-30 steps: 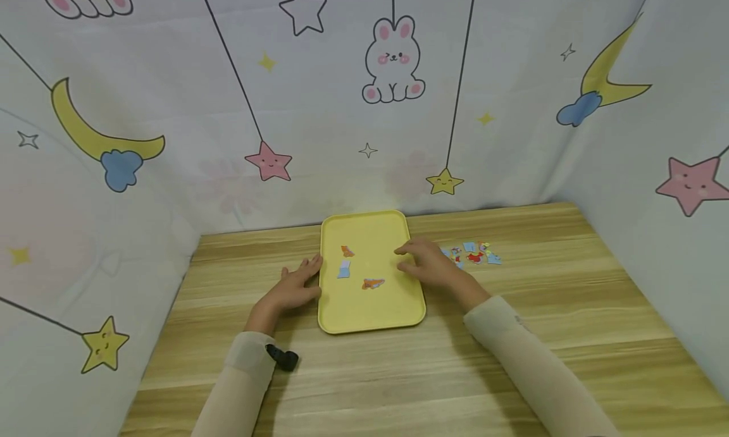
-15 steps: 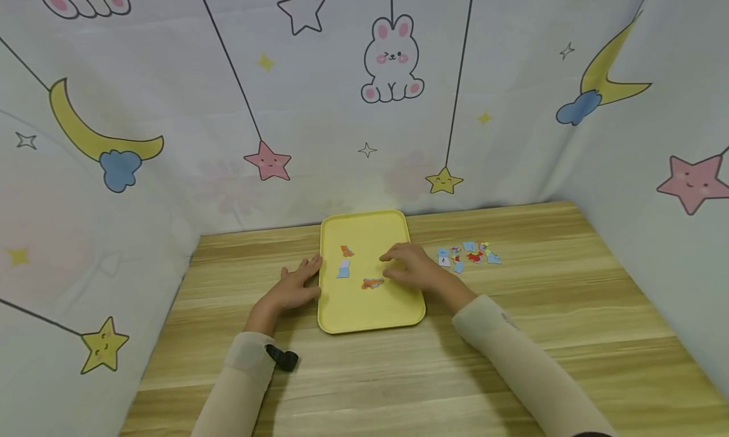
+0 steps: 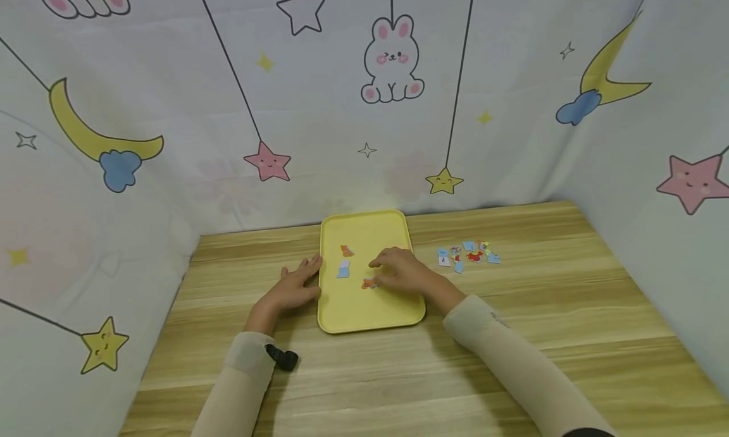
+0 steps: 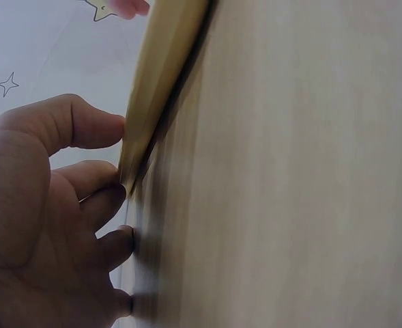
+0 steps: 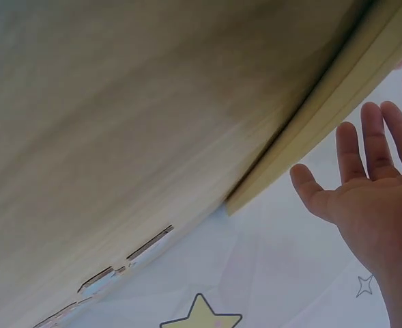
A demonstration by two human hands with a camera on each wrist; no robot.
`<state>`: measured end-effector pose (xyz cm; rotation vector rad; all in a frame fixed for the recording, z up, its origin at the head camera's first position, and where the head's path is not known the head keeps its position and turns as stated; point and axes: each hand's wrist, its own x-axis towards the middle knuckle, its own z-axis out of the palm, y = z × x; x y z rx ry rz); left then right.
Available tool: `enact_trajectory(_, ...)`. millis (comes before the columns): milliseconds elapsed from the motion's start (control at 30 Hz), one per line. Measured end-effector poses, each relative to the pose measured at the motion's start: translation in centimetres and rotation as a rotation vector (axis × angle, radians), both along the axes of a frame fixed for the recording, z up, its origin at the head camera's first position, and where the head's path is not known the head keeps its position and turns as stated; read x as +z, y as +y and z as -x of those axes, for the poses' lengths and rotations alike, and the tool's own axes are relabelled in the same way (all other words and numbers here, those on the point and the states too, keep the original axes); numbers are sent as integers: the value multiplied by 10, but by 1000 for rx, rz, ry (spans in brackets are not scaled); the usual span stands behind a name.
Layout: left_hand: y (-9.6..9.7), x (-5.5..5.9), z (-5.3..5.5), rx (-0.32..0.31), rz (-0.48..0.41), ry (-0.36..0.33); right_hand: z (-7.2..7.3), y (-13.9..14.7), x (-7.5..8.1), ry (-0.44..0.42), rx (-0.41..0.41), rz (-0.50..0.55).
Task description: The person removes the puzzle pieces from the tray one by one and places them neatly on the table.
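My left hand rests against the left rim of a yellow tray. In the left wrist view its thumb and fingertips touch the tray's side. Over the tray's right half, my right hand hovers with fingers extended and nothing seen in them. An orange puzzle piece lies just by its thumb, partly covered from the head view. Farther left on the tray are a small orange piece and a light blue and lilac piece. The right wrist view shows the right fingers spread, above the tray's edge.
Several loose puzzle pieces, among them a red one and a blue and white one, lie right of the tray on the wooden table. A patterned curtain closes off the table's back and sides.
My right hand has moved left and slightly nearer over the tray, toward the lower orange piece, uncovering loose pieces on the right. My left hand has stayed put.
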<state>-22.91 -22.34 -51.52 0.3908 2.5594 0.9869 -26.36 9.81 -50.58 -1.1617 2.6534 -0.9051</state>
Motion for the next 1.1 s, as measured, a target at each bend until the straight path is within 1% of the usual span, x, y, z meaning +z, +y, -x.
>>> enact_trajectory(133, -1, -1, 1, 0, -1, 4, 0, -5, -2, 23, 24, -33)
enact_trajectory(300, -2, 0, 1, -11, 5, 11, 1, -9, -4, 88, 54, -98)
enact_trajectory(433, -3, 1, 1, -20, 3, 18, 1, -10, -4, 123, 74, -135)
enact_trajectory(733, -3, 0, 1, -12, -5, -6, -3, -7, -4, 137, 78, -99)
enact_trajectory(833, -2, -1, 1, -5, -5, -12, -3, -6, -4, 135, 68, -97)
enact_trajectory(1100, -2, 0, 1, -8, -1, 5, 2, -1, -6, 148, 53, -87)
